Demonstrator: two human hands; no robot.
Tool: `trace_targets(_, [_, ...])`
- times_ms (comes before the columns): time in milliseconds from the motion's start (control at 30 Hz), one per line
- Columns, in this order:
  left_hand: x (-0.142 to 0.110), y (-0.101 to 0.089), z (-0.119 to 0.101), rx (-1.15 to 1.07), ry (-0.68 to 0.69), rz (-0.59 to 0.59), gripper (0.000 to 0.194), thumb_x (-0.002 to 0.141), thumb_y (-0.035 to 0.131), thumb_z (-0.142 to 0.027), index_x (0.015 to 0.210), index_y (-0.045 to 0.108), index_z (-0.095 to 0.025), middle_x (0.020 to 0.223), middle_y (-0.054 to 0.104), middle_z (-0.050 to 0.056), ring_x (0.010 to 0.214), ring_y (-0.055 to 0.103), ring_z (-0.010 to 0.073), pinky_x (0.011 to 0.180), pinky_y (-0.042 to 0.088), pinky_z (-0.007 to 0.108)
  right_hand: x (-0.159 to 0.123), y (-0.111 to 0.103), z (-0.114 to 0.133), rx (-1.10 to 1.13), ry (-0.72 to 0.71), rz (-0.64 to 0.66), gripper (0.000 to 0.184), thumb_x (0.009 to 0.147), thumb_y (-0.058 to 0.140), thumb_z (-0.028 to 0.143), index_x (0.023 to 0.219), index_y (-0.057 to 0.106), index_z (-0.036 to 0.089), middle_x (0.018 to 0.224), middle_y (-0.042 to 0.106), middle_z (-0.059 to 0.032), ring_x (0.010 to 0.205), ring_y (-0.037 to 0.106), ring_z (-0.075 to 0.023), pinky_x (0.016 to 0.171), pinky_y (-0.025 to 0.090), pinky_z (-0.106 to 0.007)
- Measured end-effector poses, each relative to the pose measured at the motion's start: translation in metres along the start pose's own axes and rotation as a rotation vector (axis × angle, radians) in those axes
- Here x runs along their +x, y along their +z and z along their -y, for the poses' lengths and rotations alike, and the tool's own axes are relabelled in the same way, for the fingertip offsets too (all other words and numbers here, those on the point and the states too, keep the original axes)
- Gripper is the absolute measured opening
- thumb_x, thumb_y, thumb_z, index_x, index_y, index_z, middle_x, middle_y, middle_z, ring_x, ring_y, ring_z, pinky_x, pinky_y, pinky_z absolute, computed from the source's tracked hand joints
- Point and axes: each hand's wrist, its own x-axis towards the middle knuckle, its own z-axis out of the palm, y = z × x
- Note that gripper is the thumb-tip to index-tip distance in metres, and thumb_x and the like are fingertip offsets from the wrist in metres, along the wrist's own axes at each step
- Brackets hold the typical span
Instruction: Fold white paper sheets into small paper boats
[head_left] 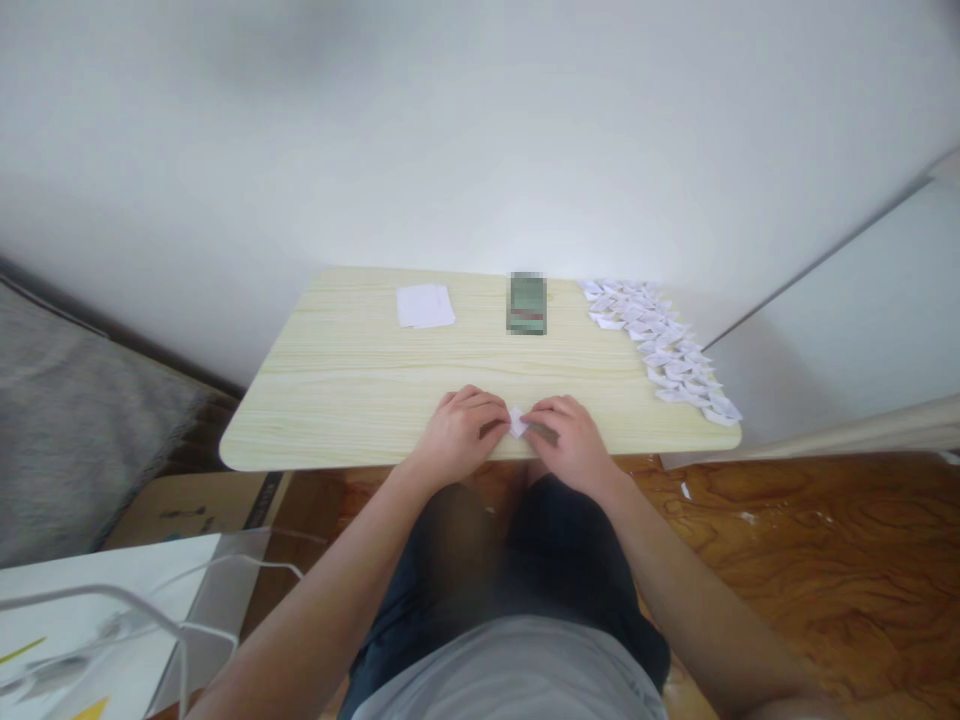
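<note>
A small folded piece of white paper is held between my two hands just above the front edge of the table. My left hand pinches its left side between thumb and fingers. From the other side, my right hand grips the right corner the same way. Farther back on the left lies a stack of square white paper sheets. Along the right end of the table many folded white paper boats sit crowded in rows.
The light wood-grain table stands against a white wall. A pixelated dark green phone-like object lies near its back edge. At lower left are a cardboard box and a white surface with cables. Paper scraps lie on the wooden floor.
</note>
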Motion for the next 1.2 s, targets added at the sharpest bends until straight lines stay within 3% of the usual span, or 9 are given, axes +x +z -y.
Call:
trace_targets(233, [-0.001,0.000,0.000,0.016,0.013,0.004,0.017,0.092,0.068,-0.026,0.106,0.077,-0.026,0.114,0.075,0.006,0.111,0.062,0.0266,0.098,0.045,0.043,0.000,0.003,-0.004,-0.026,-0.005,0.011,0.014,0.098,0.067,0.025,0.106,0.078,0.025,0.106,0.072,-0.0078,0.103,0.062,-0.0267,0.093,0.049,-0.045])
trace_targets(567, [0.000,0.002,-0.003,0.076,-0.022,-0.004,0.014,0.099,0.059,-0.027,0.098,0.072,-0.022,0.108,0.073,0.007,0.106,0.060,0.0259,0.091,0.044,0.041,-0.001,0.006,0.000,-0.092,0.079,-0.030,0.014,0.100,0.063,0.029,0.099,0.075,0.021,0.101,0.068,-0.0096,0.100,0.060,-0.0268,0.091,0.048,-0.043])
trace_targets(1200, [0.011,0.012,-0.014,0.272,-0.183,-0.003,0.014,0.100,0.056,-0.029,0.093,0.065,-0.022,0.105,0.066,0.009,0.104,0.056,0.0294,0.085,0.039,0.045,0.023,0.001,0.022,-0.286,0.328,0.124,0.018,0.097,0.064,0.033,0.085,0.069,0.022,0.092,0.070,-0.0049,0.096,0.062,-0.0246,0.083,0.039,-0.037])
